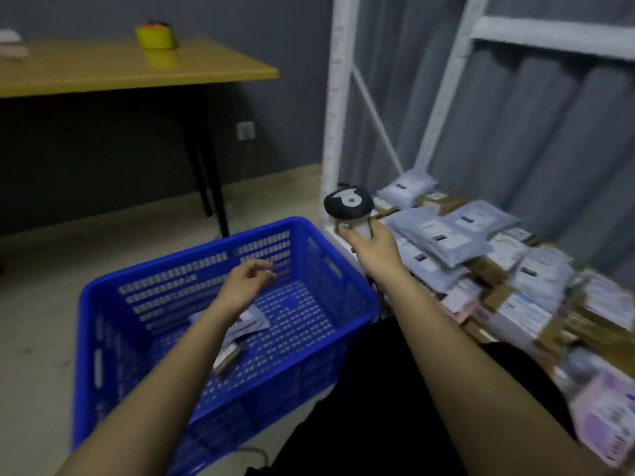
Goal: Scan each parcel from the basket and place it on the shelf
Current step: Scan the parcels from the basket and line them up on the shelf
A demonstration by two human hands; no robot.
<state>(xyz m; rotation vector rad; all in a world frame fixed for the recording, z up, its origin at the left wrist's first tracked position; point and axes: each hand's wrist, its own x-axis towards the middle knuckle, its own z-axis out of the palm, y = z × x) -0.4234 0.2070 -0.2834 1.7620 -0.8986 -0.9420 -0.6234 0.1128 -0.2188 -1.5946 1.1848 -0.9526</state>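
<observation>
Parcels left on the blue basket floor look light, soft, slippery, best pinched by an edge; left hand hovers empty, loosely curled, right hand grips the scanner.

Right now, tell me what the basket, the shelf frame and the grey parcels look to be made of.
Basket: moulded blue plastic, glossy, with perforated walls. Shelf frame: probably white-painted metal, with thin slotted uprights. Grey parcels: seemingly soft plastic mailer bags, matte and wrinkled, each with a printed label.
</observation>
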